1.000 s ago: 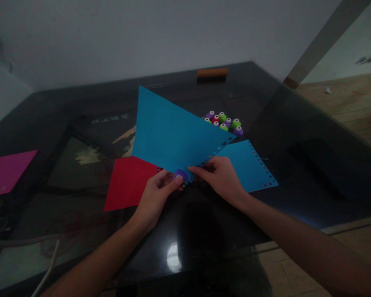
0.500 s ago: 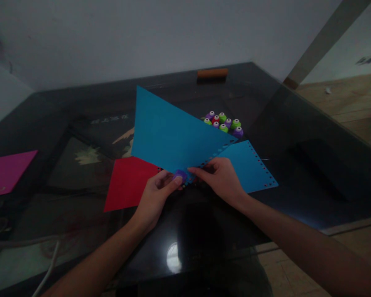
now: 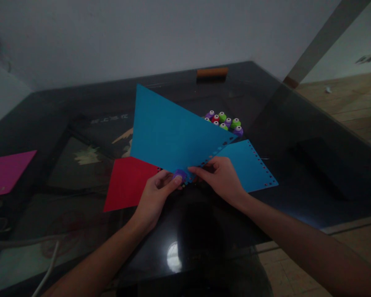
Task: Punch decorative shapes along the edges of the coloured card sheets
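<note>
My left hand [image 3: 156, 194] is still pinching the purple punch [image 3: 179, 175] on the blue sheet [image 3: 170, 132]; my right hand [image 3: 221, 177] is gripping the sheet's edge, barely shifted along the punched row.

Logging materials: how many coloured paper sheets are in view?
4: raised blue sheet held in both hands; second blue sheet flat behind right hand; red sheet under left hand; magenta sheet far left.

Home: glass table [image 3: 297, 123], wooden floor [image 3: 352, 103]
</note>
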### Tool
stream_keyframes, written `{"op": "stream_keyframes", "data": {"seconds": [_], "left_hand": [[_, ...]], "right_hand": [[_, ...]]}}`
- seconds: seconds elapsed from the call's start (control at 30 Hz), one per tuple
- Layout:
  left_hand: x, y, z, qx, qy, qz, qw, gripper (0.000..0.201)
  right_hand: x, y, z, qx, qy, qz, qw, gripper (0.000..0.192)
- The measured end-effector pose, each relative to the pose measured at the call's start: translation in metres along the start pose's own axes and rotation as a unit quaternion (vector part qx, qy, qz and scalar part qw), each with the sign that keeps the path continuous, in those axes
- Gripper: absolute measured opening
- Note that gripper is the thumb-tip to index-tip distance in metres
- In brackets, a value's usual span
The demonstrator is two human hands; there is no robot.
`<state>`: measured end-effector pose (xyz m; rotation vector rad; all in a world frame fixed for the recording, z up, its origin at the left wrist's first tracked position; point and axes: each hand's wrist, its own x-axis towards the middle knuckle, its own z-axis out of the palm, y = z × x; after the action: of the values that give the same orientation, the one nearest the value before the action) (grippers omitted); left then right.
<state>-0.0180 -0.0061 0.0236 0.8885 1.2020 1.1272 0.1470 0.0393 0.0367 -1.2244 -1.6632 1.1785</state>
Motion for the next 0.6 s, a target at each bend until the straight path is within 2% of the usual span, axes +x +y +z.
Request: {"op": "stream_keyframes", "data": {"seconds": [0.6], "left_hand": [[-0.0005, 0.0007, 0.0005, -0.015, -0.01, 0.002, 1.0, 0.023]], "right_hand": [[-0.0012, 0.0006, 0.0011, -0.008, 0.003, -0.005, 1.0, 0.027]]}}
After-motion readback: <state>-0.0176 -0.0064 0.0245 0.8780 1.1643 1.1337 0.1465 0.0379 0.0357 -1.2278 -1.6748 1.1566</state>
